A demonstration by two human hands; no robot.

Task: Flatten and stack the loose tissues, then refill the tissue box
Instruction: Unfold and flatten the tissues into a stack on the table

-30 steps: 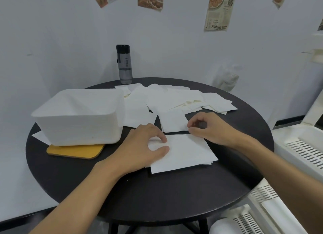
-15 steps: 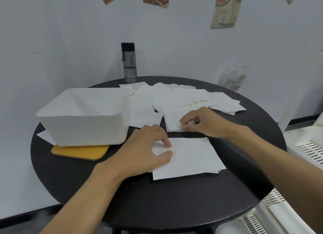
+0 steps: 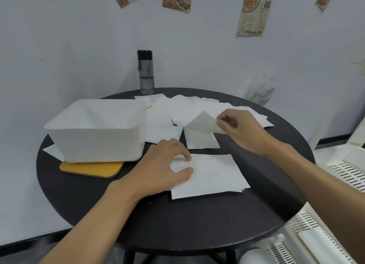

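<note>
Tabletop: tissue (image 3: 203, 122) pinched in right hand (image 3: 242, 130).

The round table (image 3: 197, 224) was matte black. The tissue box (image 3: 94, 143) was plain white, and the board (image 3: 90, 168) beneath it was mustard yellow with a paler edge. The stacked tissues (image 3: 217, 175), the loose tissues (image 3: 181, 109) and the lifted tissue (image 3: 201, 123) were all unpatterned white. The water bottle (image 3: 146, 72) had a black cap and a smoky grey body with white lettering. Cream posters (image 3: 253, 11) showed brown and orange baked goods against the pale grey-white wall (image 3: 59, 46).
</note>
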